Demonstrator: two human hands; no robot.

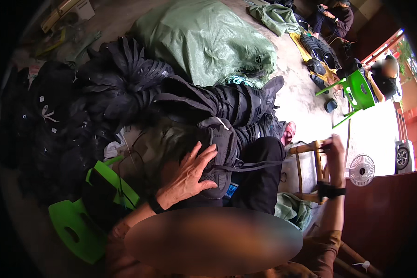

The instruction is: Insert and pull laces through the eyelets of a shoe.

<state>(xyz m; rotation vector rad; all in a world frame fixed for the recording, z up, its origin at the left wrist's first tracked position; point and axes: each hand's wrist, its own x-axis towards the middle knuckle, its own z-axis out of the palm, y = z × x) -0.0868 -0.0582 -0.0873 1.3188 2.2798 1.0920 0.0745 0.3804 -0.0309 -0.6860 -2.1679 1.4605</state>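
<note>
My left hand (188,173) lies flat with spread fingers on a black shoe upper (220,153) that rests on my lap. A thin black lace or thread (259,165) runs taut from the shoe to the right. My right hand (334,149) is raised at the right, fingers pinched together at the end of that thread, next to a wooden chair frame (310,148). A dark watch sits on the right wrist and a dark band on the left wrist.
A large heap of black shoe uppers (125,88) fills the left and centre. Behind it lies a green sack (204,39). A green plastic stool (78,222) stands at my lower left. A small white fan (362,169), another green stool (356,92) and seated people are at the right.
</note>
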